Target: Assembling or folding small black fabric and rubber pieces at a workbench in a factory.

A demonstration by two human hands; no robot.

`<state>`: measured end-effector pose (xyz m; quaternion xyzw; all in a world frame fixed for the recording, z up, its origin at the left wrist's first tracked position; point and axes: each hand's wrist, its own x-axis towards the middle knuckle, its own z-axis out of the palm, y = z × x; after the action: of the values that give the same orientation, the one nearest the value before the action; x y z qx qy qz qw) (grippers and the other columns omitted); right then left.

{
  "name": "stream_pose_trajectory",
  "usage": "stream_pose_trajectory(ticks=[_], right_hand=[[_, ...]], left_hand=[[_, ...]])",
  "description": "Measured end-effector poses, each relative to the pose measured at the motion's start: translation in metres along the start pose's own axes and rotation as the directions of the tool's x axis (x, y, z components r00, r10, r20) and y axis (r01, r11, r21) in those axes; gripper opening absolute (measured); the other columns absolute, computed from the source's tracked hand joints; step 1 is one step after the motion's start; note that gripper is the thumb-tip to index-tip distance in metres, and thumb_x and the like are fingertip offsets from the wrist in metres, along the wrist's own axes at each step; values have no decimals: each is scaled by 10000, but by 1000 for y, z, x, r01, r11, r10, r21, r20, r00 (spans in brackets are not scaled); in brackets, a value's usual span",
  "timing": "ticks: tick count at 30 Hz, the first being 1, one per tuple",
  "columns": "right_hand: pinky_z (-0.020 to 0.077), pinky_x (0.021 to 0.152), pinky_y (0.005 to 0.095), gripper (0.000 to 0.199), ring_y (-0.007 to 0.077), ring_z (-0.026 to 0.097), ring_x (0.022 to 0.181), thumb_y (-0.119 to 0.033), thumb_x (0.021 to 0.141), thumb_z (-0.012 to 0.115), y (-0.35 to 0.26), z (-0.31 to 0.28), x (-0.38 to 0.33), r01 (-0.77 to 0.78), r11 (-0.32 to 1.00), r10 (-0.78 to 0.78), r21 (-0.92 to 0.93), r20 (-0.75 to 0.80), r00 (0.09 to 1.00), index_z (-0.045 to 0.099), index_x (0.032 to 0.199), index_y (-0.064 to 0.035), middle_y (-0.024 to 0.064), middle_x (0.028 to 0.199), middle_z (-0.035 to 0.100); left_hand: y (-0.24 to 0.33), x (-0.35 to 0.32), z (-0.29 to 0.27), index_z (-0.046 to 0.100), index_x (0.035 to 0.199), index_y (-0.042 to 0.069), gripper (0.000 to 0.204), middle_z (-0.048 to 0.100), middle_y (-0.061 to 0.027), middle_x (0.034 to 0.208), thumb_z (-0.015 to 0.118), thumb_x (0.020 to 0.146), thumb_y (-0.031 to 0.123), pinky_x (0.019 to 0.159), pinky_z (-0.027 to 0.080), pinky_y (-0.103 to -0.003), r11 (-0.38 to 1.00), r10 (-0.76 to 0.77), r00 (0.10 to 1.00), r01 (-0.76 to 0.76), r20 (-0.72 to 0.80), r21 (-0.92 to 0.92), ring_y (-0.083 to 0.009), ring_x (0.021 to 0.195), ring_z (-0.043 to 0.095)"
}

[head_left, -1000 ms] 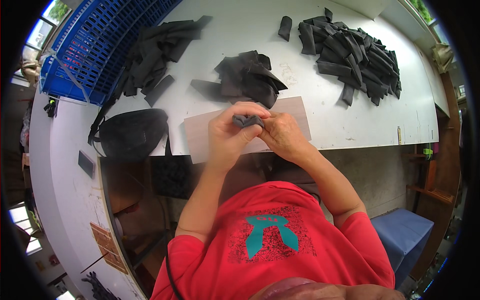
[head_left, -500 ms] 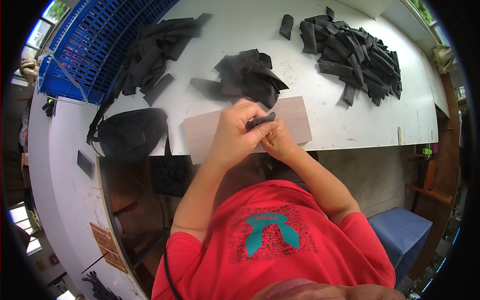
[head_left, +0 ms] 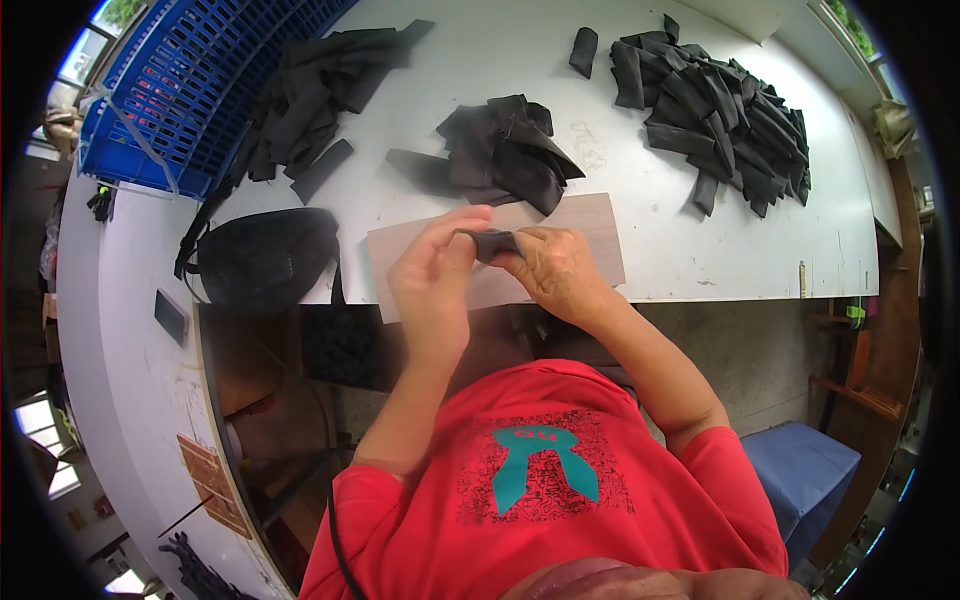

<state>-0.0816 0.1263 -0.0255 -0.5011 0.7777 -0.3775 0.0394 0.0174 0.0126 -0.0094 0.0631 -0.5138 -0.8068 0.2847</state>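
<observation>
A small folded black fabric strip [head_left: 494,243] is held up over a pale wood-grain board [head_left: 590,225]. My right hand [head_left: 562,268] pinches its right end between thumb and fingers. At the strip's other end is my left hand [head_left: 432,268], its fingers stretched along the far side and the thumb closing on the edge; part of that grip is hidden. Just beyond the board lies a loose heap of black fabric pieces [head_left: 505,150], with one flat piece [head_left: 420,170] sticking out to its left.
Farther right is a larger pile of black strips [head_left: 715,110], with a single strip [head_left: 583,52] beside it. On the left are another fabric pile [head_left: 310,95], a blue plastic basket [head_left: 150,110], a black pouch [head_left: 268,258] and a phone [head_left: 171,317]. A blue-covered stool [head_left: 800,475] stands below the table.
My hands have moved apart from a close clasp. The left hand has shifted left and its fingers have straightened; the strip shows more between the hands.
</observation>
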Motion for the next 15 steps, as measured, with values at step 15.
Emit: stream_pose_trajectory(ticks=[15], right_hand=[[409,633,266,563,145,488,644,-459,946,279,53,-103,50,-124,366,581,922,-122,805,534,926,43,47,705,526]], left_hand=[[103,-19,48,704,734,57,170,662,13,868,598,830,150,691,378,-289,750,536,740,-197,406,-632,-195,955,518]])
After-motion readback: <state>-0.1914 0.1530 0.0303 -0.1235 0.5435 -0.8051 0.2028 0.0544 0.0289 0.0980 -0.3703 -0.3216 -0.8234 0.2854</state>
